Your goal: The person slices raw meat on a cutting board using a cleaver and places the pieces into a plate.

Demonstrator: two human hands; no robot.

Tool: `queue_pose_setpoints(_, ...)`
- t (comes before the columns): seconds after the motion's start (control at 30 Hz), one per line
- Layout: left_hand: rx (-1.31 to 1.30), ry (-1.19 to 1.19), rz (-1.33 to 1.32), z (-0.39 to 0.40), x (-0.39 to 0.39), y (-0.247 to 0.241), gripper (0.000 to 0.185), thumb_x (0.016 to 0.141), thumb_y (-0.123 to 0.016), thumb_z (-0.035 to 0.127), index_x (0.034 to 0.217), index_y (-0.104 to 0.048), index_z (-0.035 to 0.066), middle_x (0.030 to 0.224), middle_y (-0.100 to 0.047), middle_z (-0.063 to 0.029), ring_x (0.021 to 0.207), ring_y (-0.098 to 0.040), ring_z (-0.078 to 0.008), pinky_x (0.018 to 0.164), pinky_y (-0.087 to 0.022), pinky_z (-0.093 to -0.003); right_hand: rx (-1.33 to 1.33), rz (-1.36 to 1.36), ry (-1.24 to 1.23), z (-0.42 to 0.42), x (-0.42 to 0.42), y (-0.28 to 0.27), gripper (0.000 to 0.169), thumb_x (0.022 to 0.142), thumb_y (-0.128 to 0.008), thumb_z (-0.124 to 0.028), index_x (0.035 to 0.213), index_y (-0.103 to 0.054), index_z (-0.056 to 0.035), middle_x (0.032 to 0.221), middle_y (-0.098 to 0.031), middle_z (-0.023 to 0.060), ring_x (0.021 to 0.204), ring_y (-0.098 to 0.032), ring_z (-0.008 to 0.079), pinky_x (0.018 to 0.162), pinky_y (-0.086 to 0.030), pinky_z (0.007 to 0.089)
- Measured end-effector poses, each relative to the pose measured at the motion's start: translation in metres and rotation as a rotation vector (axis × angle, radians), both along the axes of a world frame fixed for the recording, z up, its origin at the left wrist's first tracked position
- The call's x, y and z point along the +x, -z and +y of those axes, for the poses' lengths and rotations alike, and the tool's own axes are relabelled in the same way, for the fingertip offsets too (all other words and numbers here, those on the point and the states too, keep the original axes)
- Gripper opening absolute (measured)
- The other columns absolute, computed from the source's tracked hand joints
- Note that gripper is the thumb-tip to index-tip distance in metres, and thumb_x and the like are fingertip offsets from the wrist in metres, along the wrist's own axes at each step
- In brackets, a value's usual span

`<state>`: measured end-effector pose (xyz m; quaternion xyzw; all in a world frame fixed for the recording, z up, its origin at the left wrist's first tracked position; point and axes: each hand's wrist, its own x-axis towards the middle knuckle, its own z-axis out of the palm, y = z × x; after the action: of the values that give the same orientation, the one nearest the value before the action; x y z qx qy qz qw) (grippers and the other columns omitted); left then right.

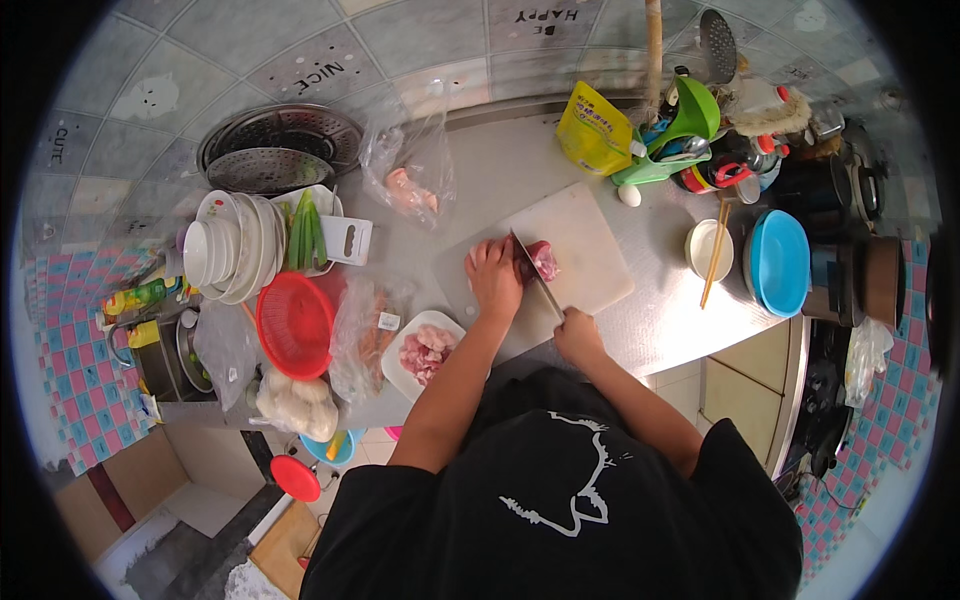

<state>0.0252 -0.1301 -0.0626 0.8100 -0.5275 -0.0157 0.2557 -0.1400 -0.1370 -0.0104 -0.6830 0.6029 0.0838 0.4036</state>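
Note:
A piece of raw red meat point(544, 261) lies on a white cutting board point(592, 232) in front of me. My right hand point(580, 337) grips the handle of a kitchen knife point(541, 279), whose blade runs up and to the left across the meat. My left hand point(495, 277) presses on the meat just left of the blade, its fingers curled and covering that part. Beside my left forearm stands a white dish point(401, 365) with cut pieces of raw meat point(431, 351), partly hidden by the arm.
Left on the metal counter are stacked plates point(247, 240), green onions point(304, 236), a red plastic basket point(296, 326) and a plastic bag with meat point(409, 187). To the right are an egg point(629, 196), a bowl point(701, 259) with chopsticks point(716, 255) across it and blue basins point(781, 262).

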Motion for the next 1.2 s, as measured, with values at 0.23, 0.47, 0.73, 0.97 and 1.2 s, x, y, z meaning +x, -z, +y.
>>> queue_pose_setpoints(0.23,0.004,0.030,0.011,0.004,-0.013,0.005,0.041,0.074,-0.066,0.016,0.114,-0.065,0.006,0.115,-0.059,-0.0049,0.118,-0.046,-0.0260,0.101,-0.030,-0.0527,-0.048,-0.006,-0.003,-0.039,0.056,0.004,0.019,0.077,-0.054,-0.009,0.091,-0.061,0.0005,0.094,-0.063,0.0284,0.094,-0.061,0.0445,0.084,-0.049,0.0504)
queue_pose_setpoints(0.47,0.062,0.035,-0.046,0.009,-0.003,0.008,0.040,0.076,-0.066,0.017,0.115,-0.065,0.009,0.118,-0.056,-0.0051,0.119,-0.044,-0.0286,0.102,-0.029,-0.0581,0.041,0.053,-0.071,0.002,-0.030,-0.006,0.025,0.079,-0.056,-0.014,0.099,-0.061,-0.0006,0.102,-0.063,0.0258,0.096,-0.062,0.0421,0.084,-0.050,0.0502)
queue_pose_setpoints(0.73,0.148,-0.004,0.032,0.003,0.000,-0.020,0.039,0.080,-0.066,0.023,0.118,-0.063,0.013,0.129,-0.049,-0.0129,0.125,-0.040,-0.0346,0.105,-0.024,-0.0633,0.003,-0.123,-0.137,0.019,-0.120,-0.018,0.021,0.077,-0.059,-0.016,0.087,-0.062,0.0030,0.085,-0.063,0.0271,0.087,-0.061,0.0432,0.079,-0.050,0.0490)
queue_pose_setpoints(0.97,0.216,0.555,0.280,-0.017,-0.046,-0.028,0.046,0.072,-0.067,0.002,0.117,-0.062,0.010,0.128,-0.050,-0.0164,0.119,-0.046,-0.0342,0.101,-0.039,-0.0383,-0.113,-0.333,0.107,0.022,-0.157,-0.037,0.022,0.077,-0.061,-0.014,0.088,-0.063,0.0049,0.077,-0.062,0.0273,0.077,-0.062,0.0434,0.071,-0.050,0.0470)
queue_pose_setpoints(1.2,0.344,0.289,0.700,-0.036,-0.059,-0.018,0.027,0.075,-0.071,0.016,0.098,-0.064,0.003,0.089,-0.066,-0.0113,0.076,-0.063,-0.0276,0.068,-0.052,-0.0384,-0.120,-0.316,0.270,0.007,-0.173,-0.031,0.025,0.074,-0.061,-0.013,0.089,-0.063,0.0074,0.077,-0.062,0.0286,0.078,-0.063,0.0434,0.070,-0.050,0.0453)
